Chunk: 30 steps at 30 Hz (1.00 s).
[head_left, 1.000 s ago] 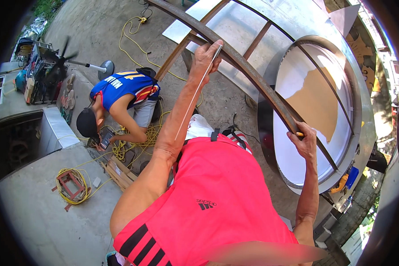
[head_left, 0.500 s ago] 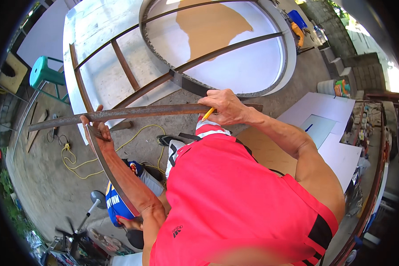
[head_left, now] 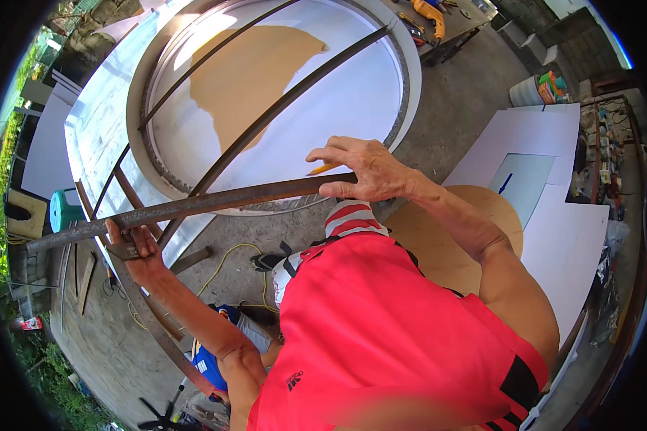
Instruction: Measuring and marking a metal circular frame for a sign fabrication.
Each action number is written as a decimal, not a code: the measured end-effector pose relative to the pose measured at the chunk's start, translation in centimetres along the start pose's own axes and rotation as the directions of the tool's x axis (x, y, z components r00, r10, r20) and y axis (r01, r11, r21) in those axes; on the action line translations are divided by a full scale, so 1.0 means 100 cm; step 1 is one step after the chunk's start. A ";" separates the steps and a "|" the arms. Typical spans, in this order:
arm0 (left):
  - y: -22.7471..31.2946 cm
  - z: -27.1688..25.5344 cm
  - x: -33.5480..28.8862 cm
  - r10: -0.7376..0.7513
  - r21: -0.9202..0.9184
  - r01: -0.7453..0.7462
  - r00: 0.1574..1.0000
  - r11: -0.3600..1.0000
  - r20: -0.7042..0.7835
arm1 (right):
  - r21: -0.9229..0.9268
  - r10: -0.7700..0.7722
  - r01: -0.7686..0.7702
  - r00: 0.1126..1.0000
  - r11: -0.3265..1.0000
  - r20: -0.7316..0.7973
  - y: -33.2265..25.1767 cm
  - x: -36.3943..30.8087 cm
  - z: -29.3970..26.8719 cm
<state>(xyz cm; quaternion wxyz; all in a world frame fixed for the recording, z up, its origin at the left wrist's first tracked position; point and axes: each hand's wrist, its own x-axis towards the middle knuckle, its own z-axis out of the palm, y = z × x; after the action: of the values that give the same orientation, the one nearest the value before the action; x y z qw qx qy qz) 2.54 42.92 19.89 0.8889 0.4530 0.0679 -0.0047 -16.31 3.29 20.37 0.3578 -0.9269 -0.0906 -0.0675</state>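
A long rusty metal bar [head_left: 216,203] slants across in front of me, its right end under my right hand [head_left: 372,171]. That hand holds a yellow pencil [head_left: 323,169], with the index finger reaching out above the bar and the thumb against its end. My left hand [head_left: 142,260] is closed around the upper end of a curved flat metal strip [head_left: 147,312], which arcs down outside my forearm. Its fingers also touch the underside of the bar. Beyond the bar lies a large round metal hoop [head_left: 410,86] with dark crossbars [head_left: 287,100] over it.
A person in a blue top [head_left: 208,368] is low at my left, partly hidden by my arm. A yellow cord [head_left: 226,262] runs over the concrete floor. White sheets [head_left: 553,244] and a round brown board [head_left: 474,215] lie at right. An orange power tool [head_left: 431,16] rests on the far bench.
The view has shifted. The bar's right end has come back under my right hand, whose fingers have loosened and spread. My left hand, with the curved strip, has moved left and lower.
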 end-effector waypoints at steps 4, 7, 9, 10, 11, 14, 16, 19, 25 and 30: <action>-0.033 0.042 0.005 0.093 0.099 -0.100 0.993 0.990 0.071 | 0.046 0.290 -0.288 0.926 0.956 -0.240 0.081 -0.041 -0.067; -0.058 0.107 0.008 0.224 0.338 -0.206 0.975 0.919 -0.015 | 0.202 0.455 -0.408 0.789 0.890 -0.413 0.151 -0.098 -0.099; -0.065 0.145 0.013 0.119 0.218 -0.107 0.992 0.970 -0.041 | 0.256 0.568 -0.507 0.715 0.823 -0.408 0.172 -0.137 -0.123; -0.066 0.159 0.009 0.112 0.234 -0.102 0.993 0.967 -0.027 | 0.302 0.658 -0.585 0.649 0.753 -0.383 0.175 -0.156 -0.128; -0.072 0.179 0.009 0.106 0.202 -0.107 0.994 0.973 0.014 | 0.305 0.658 -0.583 0.642 0.753 -0.394 0.177 -0.169 -0.134; -0.103 0.225 0.010 0.092 0.157 -0.096 0.995 0.983 0.032 | 0.584 0.876 -0.658 0.415 0.476 -0.246 0.207 -0.222 -0.146; -0.124 0.253 0.014 0.019 0.124 -0.025 0.999 0.992 0.048 | 0.464 0.861 -0.731 0.358 0.500 -0.363 0.233 -0.257 -0.143; -0.137 0.275 0.021 -0.044 0.180 -0.008 0.959 0.984 0.282 | 0.667 0.938 -0.662 0.282 0.342 -0.201 0.269 -0.274 -0.149; -0.204 0.355 0.028 -0.085 0.173 0.055 0.981 0.983 0.172 | 0.542 0.912 -0.735 0.299 0.407 -0.280 0.318 -0.278 -0.186; -0.259 0.420 0.051 -0.224 0.109 0.202 0.736 0.973 0.639 | 0.377 0.808 -0.718 0.477 0.585 -0.346 0.395 -0.268 -0.228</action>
<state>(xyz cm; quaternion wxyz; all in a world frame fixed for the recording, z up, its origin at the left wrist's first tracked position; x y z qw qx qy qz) 10.67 -5.87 22.79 0.8435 0.4271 -0.1917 -0.2634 -35.24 -44.05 6.27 0.4421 -0.7834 0.4197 -0.1212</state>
